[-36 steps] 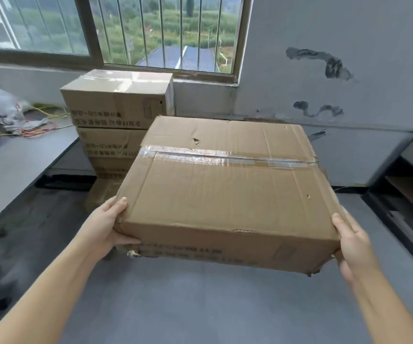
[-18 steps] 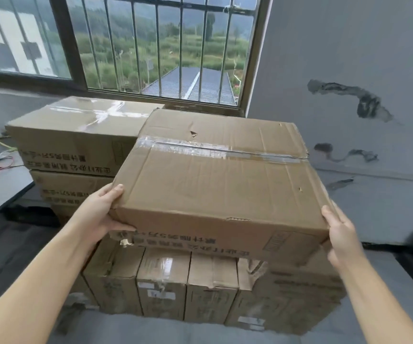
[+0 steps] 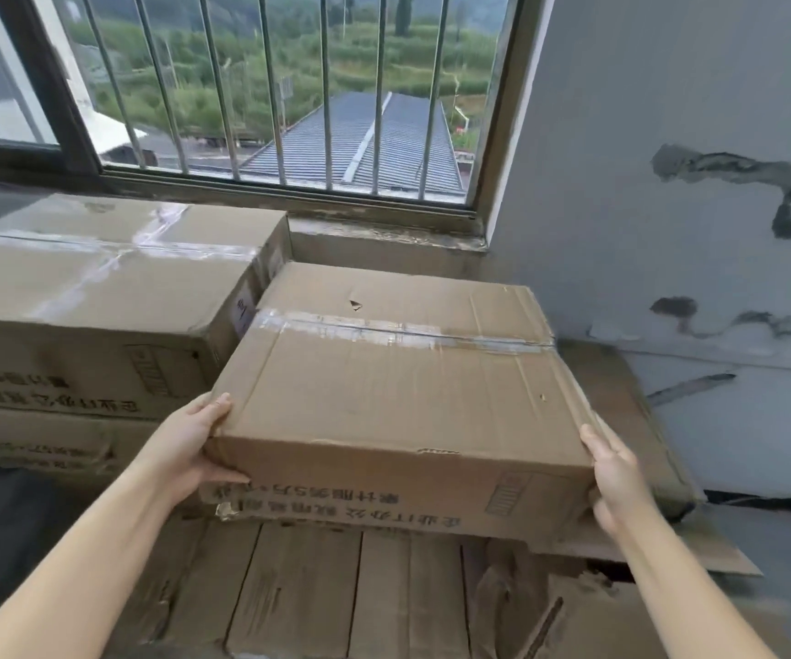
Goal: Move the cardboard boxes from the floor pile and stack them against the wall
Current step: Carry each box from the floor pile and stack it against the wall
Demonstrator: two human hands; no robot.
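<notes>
While the left hand [image 3: 184, 447] is gripping the box [image 3: 398, 401] at its near left corner, thumb curled onto the front face, the right hand [image 3: 614, 482] is clasping the near right corner (fingers wrapped round the side). Between both hands, the box is sitting over lower boxes [image 3: 317, 592], just right of a taller stack [image 3: 98, 297], under the window [image 3: 289, 88].

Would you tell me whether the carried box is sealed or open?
Sealed: clear tape runs across the box's closed top flaps.
</notes>
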